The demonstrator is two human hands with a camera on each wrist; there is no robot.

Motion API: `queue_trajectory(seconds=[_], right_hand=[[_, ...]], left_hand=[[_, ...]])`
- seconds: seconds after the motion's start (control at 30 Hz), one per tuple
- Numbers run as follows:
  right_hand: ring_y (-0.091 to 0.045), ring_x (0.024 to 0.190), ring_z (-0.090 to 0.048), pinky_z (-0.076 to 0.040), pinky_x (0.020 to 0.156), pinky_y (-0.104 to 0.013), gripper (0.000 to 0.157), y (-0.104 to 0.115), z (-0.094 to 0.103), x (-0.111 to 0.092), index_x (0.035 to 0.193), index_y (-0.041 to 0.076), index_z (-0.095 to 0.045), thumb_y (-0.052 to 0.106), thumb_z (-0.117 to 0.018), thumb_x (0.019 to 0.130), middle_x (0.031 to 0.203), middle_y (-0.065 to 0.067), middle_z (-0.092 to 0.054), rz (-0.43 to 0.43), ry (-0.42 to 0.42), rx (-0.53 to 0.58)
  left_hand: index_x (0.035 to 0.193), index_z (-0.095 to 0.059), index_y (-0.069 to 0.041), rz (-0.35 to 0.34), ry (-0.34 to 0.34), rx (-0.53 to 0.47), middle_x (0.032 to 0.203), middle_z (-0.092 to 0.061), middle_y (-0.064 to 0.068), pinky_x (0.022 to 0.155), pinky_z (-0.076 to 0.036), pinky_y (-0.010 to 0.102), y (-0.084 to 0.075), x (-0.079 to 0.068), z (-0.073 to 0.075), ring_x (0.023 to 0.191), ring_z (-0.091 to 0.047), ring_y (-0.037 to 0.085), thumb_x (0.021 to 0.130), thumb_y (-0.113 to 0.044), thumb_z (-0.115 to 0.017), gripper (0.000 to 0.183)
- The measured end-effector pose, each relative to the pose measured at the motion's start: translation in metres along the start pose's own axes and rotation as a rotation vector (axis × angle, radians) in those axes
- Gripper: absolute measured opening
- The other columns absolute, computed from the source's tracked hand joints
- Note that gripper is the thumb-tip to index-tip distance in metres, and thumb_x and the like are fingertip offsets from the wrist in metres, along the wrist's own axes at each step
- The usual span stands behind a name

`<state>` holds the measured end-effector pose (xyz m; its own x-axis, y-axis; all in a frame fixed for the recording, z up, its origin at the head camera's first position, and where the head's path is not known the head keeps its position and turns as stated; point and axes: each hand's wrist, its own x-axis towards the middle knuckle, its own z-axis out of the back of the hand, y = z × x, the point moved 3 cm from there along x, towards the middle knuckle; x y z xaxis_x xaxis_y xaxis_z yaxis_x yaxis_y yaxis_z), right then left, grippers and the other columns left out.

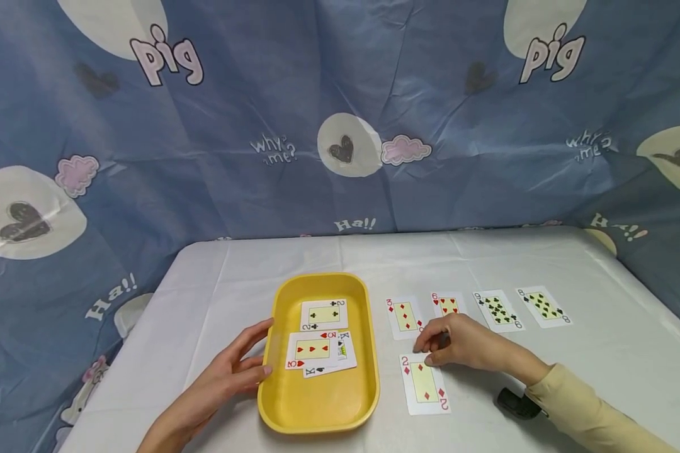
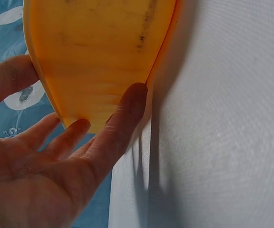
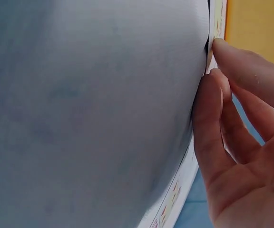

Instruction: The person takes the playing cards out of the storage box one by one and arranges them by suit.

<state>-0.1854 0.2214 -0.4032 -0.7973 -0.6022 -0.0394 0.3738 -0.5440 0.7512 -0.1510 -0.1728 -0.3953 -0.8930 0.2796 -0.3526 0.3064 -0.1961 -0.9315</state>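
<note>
On the left, a yellow tray point(image 1: 317, 409) holds a two of clubs point(image 1: 324, 314), a three of hearts point(image 1: 313, 349) and a king point(image 1: 345, 352) partly under the three. My left hand point(image 1: 232, 371) rests against the tray's left side, its fingers spread. In the left wrist view the thumb touches the outer wall. A two of diamonds point(image 1: 422, 380) lies face up right of the tray. The thumb of my right hand point(image 1: 464, 343) is at this card's upper right corner, with the bent fingers by its top edge. A gap shows between thumb and fingertips in the right wrist view.
Behind the right hand lie a diamonds card point(image 1: 405, 314), a six of hearts point(image 1: 447, 303) partly covered by the hand, a black nine point(image 1: 498, 310) and a black eight point(image 1: 544, 306). White cloth covers the table point(image 1: 249, 283); a printed blue curtain point(image 1: 294, 201) hangs behind.
</note>
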Motion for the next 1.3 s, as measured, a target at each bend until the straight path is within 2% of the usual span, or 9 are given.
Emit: queue_trajectory(seconds=[0.13, 0.3, 0.53, 0.83, 1.0, 1.13, 1.3], right_hand=[[-0.010, 0.077, -0.060, -0.051, 0.070, -0.026, 0.018, -0.001, 0.002, 0.002, 0.097, 0.020, -0.074, 0.015, -0.081, 0.081, 0.085, 0.007, -0.067, 0.027, 0.008, 0.023], [-0.014, 0.083, -0.062, -0.054, 0.077, -0.030, 0.023, -0.004, 0.010, 0.008, 0.104, 0.011, -0.073, 0.015, -0.080, 0.082, 0.095, -0.004, -0.069, 0.043, 0.020, 0.145], [-0.018, 0.086, -0.063, -0.054, 0.080, -0.031, 0.028, 0.002, 0.017, 0.015, 0.110, 0.005, -0.071, 0.009, -0.079, 0.084, 0.100, -0.015, -0.068, 0.067, -0.020, 0.215], [-0.022, 0.097, -0.062, -0.053, 0.085, -0.031, 0.024, 0.024, 0.005, 0.034, 0.110, -0.001, -0.068, 0.001, -0.073, 0.087, 0.103, -0.024, -0.064, 0.175, -0.064, 0.339], [-0.024, 0.100, -0.061, -0.053, 0.085, -0.032, 0.022, 0.041, -0.007, 0.046, 0.112, 0.004, -0.069, 0.004, -0.071, 0.090, 0.108, -0.016, -0.066, 0.245, -0.075, 0.355], [-0.024, 0.095, -0.061, -0.054, 0.082, -0.033, 0.022, 0.055, -0.016, 0.055, 0.113, 0.009, -0.069, 0.006, -0.070, 0.091, 0.108, -0.013, -0.067, 0.309, -0.071, 0.368], [-0.022, 0.097, -0.061, -0.053, 0.085, -0.034, 0.023, 0.071, -0.023, 0.070, 0.112, 0.019, -0.070, 0.009, -0.071, 0.091, 0.110, -0.005, -0.066, 0.317, -0.040, 0.340]], left_hand=[[0.153, -0.030, -0.027, -0.001, 0.012, -0.007, 0.161, -0.016, 0.010, 0.084, -0.055, 0.046, 0.001, 0.000, 0.000, 0.114, -0.059, 0.029, 0.093, -0.019, -0.068, 0.071], [0.152, -0.031, -0.026, 0.001, 0.004, -0.005, 0.161, -0.017, 0.011, 0.083, -0.055, 0.046, 0.001, 0.000, 0.000, 0.114, -0.059, 0.028, 0.093, -0.019, -0.068, 0.070], [0.152, -0.031, -0.026, -0.007, 0.004, -0.007, 0.161, -0.017, 0.011, 0.082, -0.055, 0.045, 0.001, 0.000, 0.001, 0.113, -0.059, 0.028, 0.093, -0.018, -0.068, 0.070], [0.152, -0.031, -0.025, -0.003, -0.001, -0.008, 0.160, -0.018, 0.012, 0.082, -0.055, 0.046, 0.001, -0.001, 0.000, 0.114, -0.059, 0.029, 0.092, -0.019, -0.069, 0.071], [0.152, -0.031, -0.026, -0.008, 0.010, -0.010, 0.160, -0.018, 0.011, 0.083, -0.055, 0.046, 0.001, -0.002, 0.000, 0.113, -0.060, 0.029, 0.093, -0.019, -0.069, 0.071], [0.153, -0.031, -0.026, -0.012, 0.025, -0.015, 0.161, -0.019, 0.010, 0.084, -0.055, 0.045, 0.001, -0.001, -0.001, 0.112, -0.060, 0.029, 0.094, -0.019, -0.067, 0.069], [0.152, -0.032, -0.026, -0.011, 0.013, -0.009, 0.160, -0.019, 0.011, 0.084, -0.055, 0.045, 0.001, -0.001, 0.000, 0.113, -0.061, 0.028, 0.093, -0.020, -0.068, 0.070]])
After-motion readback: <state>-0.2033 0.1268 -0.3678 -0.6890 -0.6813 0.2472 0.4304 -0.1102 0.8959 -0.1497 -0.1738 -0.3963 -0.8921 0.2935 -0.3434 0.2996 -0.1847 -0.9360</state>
